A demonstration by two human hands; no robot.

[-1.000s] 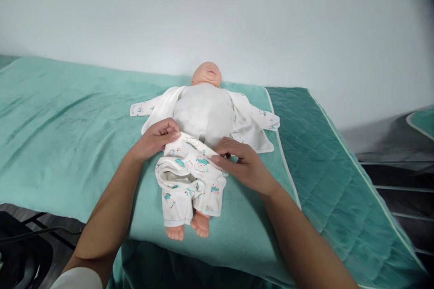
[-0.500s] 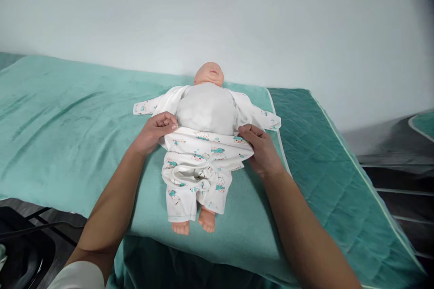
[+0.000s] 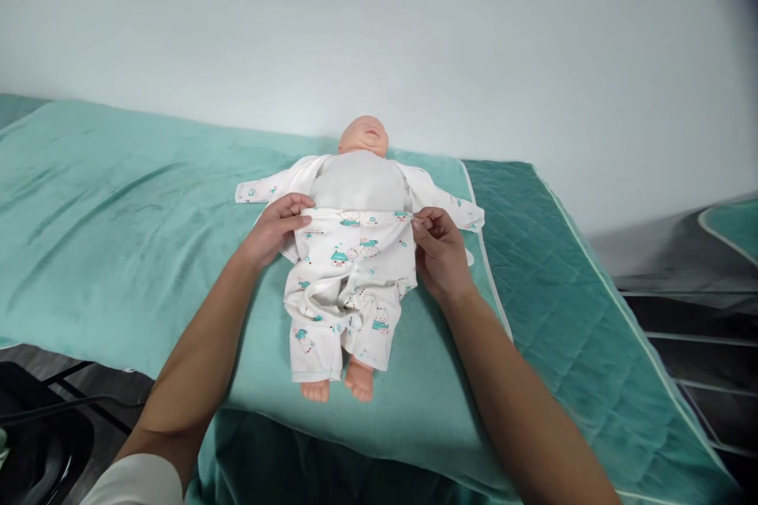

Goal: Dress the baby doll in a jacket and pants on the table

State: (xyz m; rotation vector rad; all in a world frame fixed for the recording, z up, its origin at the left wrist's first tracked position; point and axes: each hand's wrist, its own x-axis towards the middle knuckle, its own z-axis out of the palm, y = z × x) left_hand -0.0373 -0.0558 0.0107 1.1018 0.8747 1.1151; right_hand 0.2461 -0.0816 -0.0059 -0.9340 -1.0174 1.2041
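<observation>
A baby doll (image 3: 362,134) lies on its back, head toward the wall and bare feet toward me. White printed baby pants (image 3: 355,260) cover its legs and lower belly, wrinkled around the crotch and knees. My left hand (image 3: 278,227) pinches the waistband at the doll's side on my left. At the opposite end of the waistband, my right hand (image 3: 441,245) holds it between thumb and fingers. A white printed baby top (image 3: 447,201) is on the doll's arms, spread open at the front over a plain white torso.
Under the doll is a light green blanket (image 3: 148,252) on a bed. A darker quilted cover (image 3: 562,308) shows at the right, with a metal rack (image 3: 699,339) beyond it. A white wall (image 3: 379,31) stands behind, and a black chair (image 3: 47,426) is at lower left.
Both hands have moved slightly up toward the doll's chest, drawing the waistband higher. My right hand has come inward, and the pants fabric lies flatter across the belly.
</observation>
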